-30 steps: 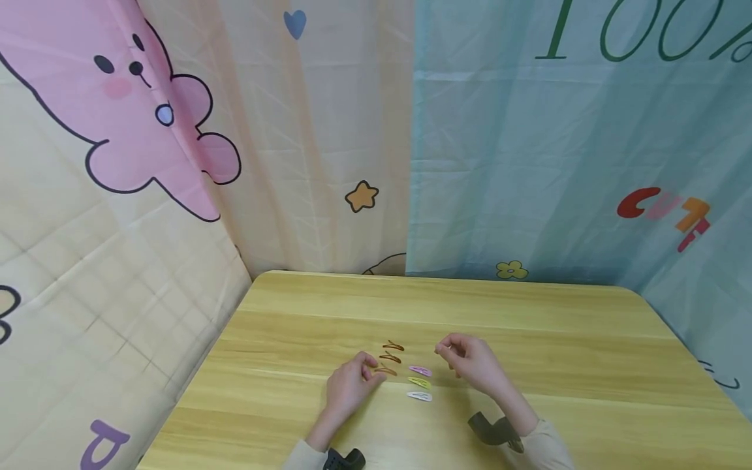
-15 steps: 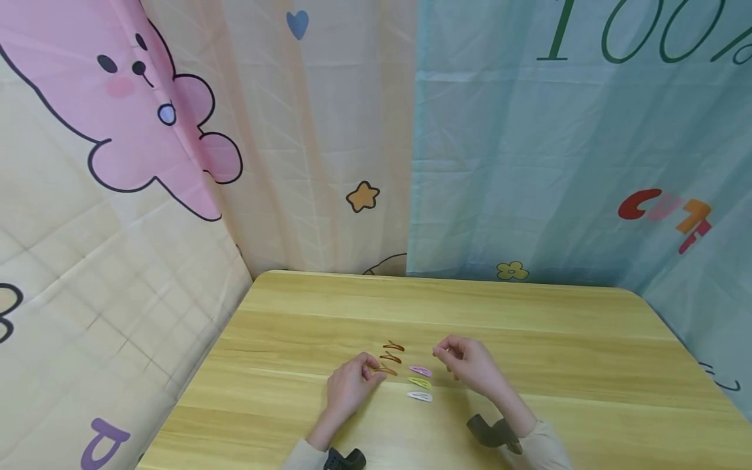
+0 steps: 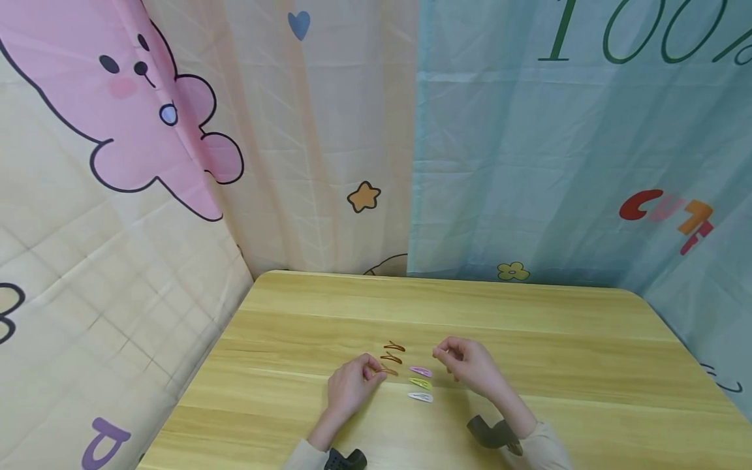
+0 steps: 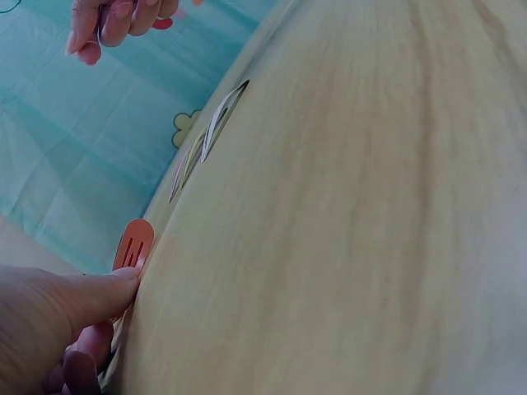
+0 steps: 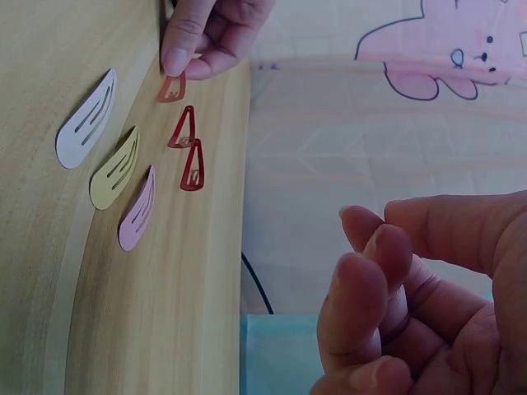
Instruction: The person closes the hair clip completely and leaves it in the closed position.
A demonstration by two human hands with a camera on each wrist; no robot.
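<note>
An orange-brown clip [image 3: 390, 371], glossy with a rounded, slotted end, is at the table, with the left hand [image 3: 350, 388] at its 8 o'clock, pinching it between thumb and fingers. Towards 12 o'clock sit two more: a middle brown clip [image 3: 391, 358] and a far brown clip [image 3: 394, 346], each splayed in a narrow V. A smooth pink clip [image 3: 420, 372] lies at 3 o'clock, a yellow clip [image 3: 420, 384] and white clip [image 3: 420, 397] around 4, all slotted teardrops. Further out at 3 o'clock, the right hand [image 3: 470, 365] is raised, fingers bent, tips close together; whether it holds anything I cannot tell. Beneath is a wood-grained table [image 3: 282, 339]; creased blue cloth [image 3: 505, 143] hangs at 1 o'clock.
</note>
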